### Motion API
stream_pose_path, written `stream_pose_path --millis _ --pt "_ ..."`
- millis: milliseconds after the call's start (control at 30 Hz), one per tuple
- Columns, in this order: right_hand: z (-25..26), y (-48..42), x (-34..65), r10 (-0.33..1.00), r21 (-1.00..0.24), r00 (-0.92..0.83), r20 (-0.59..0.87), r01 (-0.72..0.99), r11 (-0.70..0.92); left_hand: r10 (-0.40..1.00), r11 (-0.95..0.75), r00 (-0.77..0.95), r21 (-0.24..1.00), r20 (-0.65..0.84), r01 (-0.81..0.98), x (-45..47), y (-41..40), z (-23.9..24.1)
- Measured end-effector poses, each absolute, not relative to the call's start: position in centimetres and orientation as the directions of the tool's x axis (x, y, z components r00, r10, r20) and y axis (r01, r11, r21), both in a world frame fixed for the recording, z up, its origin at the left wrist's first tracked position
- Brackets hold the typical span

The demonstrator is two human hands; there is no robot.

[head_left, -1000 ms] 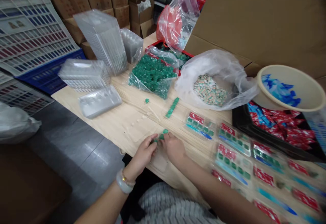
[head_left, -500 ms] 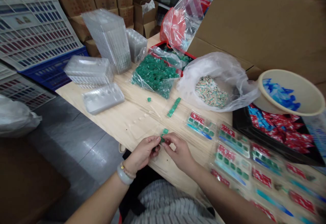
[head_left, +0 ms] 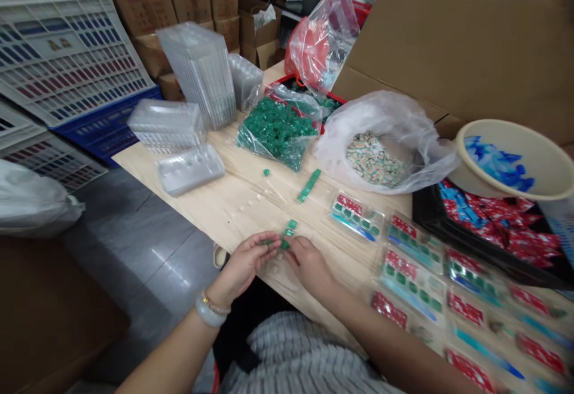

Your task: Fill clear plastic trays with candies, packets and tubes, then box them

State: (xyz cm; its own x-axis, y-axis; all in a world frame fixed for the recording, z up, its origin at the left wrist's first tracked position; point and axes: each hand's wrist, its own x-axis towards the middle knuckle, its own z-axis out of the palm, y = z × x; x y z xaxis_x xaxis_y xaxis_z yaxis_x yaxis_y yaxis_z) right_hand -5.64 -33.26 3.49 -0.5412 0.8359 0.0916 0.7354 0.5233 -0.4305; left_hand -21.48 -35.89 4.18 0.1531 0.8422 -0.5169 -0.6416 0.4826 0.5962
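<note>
- Your left hand point(head_left: 253, 259) is narrowing its thumb and fingers around a bit of green; your right hand point(head_left: 309, 263) is bringing its fingertips together at the near end of a short green strip point(head_left: 290, 228), though you cannot tell whether they are pinching it.
- That strip is lying between your hands, its far end showing just beyond the fingertips.
- One longer green strip point(head_left: 309, 186) is lying farther out on the worktop point(head_left: 224, 211), apart from your hands.
- One loose green piece point(head_left: 266, 173) is sitting to the left of it.
- One clear bag of green pieces point(head_left: 275, 134) is resting beyond both.
- At least eight filled clear packs point(head_left: 357, 216) are spreading out to your right, blurring too much for an exact count.
- Three stacks of clear trays point(head_left: 200, 77) and one lower clear tray point(head_left: 191, 170) are standing to your left.
</note>
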Motion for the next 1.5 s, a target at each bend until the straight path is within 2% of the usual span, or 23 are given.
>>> stream_pose_path --millis 133,267,367,433,567,700,767,900,1000,1100,1167,1233,1333,1400,1500 --pt "5.3 -32.7 -6.1 0.834 -0.570 -0.521 0.184 0.635 0.522 0.817 0.467 0.118 0.527 -0.565 -0.710 -20.6 -35.2 4.8" --pt "6.3 -31.4 -7.4 0.817 -0.658 -0.549 0.175 0.552 0.512 0.841 0.435 0.056 0.609 -0.539 -0.663 -19.8 -34.0 5.4" --pt "6.7 -30.2 -7.6 0.812 -0.653 -0.549 0.199 0.543 0.527 0.892 0.429 0.114 0.734 -0.438 -0.526 -20.4 -33.0 5.9" --pt "7.1 -29.4 -7.4 0.790 -0.637 -0.578 0.205 0.534 0.556 0.886 0.458 0.167 0.756 -0.433 -0.467 -21.3 -32.2 6.1" --pt "7.7 -27.8 -7.3 0.727 -0.634 -0.634 0.264 0.454 0.626 0.842 0.531 0.221 0.682 -0.493 -0.503 -22.5 -30.2 6.7" --pt "7.8 -26.6 -7.8 0.721 -0.640 -0.618 0.313 0.424 0.641 0.840 0.532 0.257 0.632 -0.477 -0.564 -23.0 -28.8 7.1" --pt "7.6 -26.4 -8.1 0.742 -0.668 -0.598 0.302 0.422 0.612 0.861 0.503 0.246 0.673 -0.446 -0.542 -23.2 -28.6 7.0" --pt "6.9 -25.7 -8.8 0.809 -0.788 -0.556 0.191 0.405 0.464 0.917 0.397 0.135 0.840 -0.374 -0.369 -23.4 -28.0 6.0" --pt "6.5 -24.3 -9.4 0.848 -0.905 -0.520 0.103 0.304 0.296 0.919 0.393 0.121 0.870 -0.374 -0.298 -23.3 -26.8 5.4" --pt "6.6 -23.0 -9.2 0.879 -0.958 -0.475 0.040 0.231 0.169 0.928 0.367 0.144 0.905 -0.343 -0.215 -23.4 -26.2 5.6" --pt "6.9 -23.2 -8.3 0.904 -0.947 -0.427 0.014 0.285 0.150 0.950 0.288 0.140 0.956 -0.278 -0.058 -23.6 -27.0 6.0" --pt "7.1 -24.9 -7.0 0.904 -0.898 -0.427 0.000 0.399 0.188 0.976 0.146 0.133 0.972 -0.172 0.183 -24.1 -28.7 6.2" --pt "6.4 -29.2 -5.6 0.849 -0.774 -0.526 -0.049 0.557 0.300 0.971 -0.090 0.236 0.863 -0.034 0.496 -24.6 -32.1 5.7" --pt "5.5 -31.9 -5.6 0.824 -0.666 -0.560 -0.080 0.645 0.374 0.941 -0.182 0.335 0.785 -0.034 0.592 -24.7 -33.9 4.9" --pt "4.0 -34.0 -6.9 0.825 -0.460 -0.548 -0.139 0.774 0.436 0.914 -0.243 0.402 0.726 -0.050 0.644 -24.2 -35.4 3.8"
